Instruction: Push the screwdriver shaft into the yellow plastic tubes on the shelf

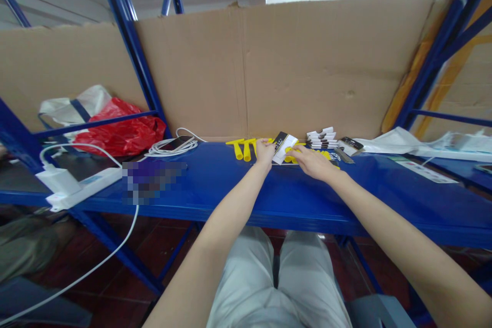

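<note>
My left hand (264, 151) grips a black-and-white card (283, 148) by its left side, held tilted just above the blue table. At the card's right edge, the fingers of my right hand (313, 161) are pinched together around a small yellow plastic piece (288, 150), mostly hidden by the fingertips. Left of my left hand, several yellow T-shaped plastic tools (246, 149) lie in a row. More yellow pieces (326, 155) lie behind my right hand, partly covered by it.
Behind my right hand is a stack of white-and-black cards (322, 138), with another card (350, 146) beside it. White plastic wrapping (400, 139) lies to the right. On the left are a coiled white cable (169, 147), a power strip (86, 187) and a red bag (119, 125). Cardboard (307, 66) walls the back.
</note>
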A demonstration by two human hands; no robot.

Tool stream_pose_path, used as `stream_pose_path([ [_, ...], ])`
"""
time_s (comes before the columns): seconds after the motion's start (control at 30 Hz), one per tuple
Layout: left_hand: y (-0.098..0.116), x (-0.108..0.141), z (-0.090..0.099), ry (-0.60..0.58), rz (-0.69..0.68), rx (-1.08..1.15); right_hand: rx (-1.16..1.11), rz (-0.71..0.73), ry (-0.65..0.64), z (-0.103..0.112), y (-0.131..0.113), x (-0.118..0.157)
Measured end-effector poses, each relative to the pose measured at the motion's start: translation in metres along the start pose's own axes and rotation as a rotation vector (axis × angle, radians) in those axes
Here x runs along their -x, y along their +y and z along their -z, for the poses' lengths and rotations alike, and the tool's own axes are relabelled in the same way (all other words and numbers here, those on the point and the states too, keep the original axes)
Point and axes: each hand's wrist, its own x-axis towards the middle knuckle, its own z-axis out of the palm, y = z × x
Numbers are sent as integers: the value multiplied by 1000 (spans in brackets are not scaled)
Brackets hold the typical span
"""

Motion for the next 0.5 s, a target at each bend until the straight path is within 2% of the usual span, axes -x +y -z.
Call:
stream_pose_path([
  [0.1,3,2,1,-15,29,-19,36,16,-12,-1,-1,0],
  [0.27,4,2,3,-35,-4,-18,44,14,-12,-1,-1,-1],
  [0.5,2,-2,3,-84,-47,-9,30,-61,-28,2,4,0],
])
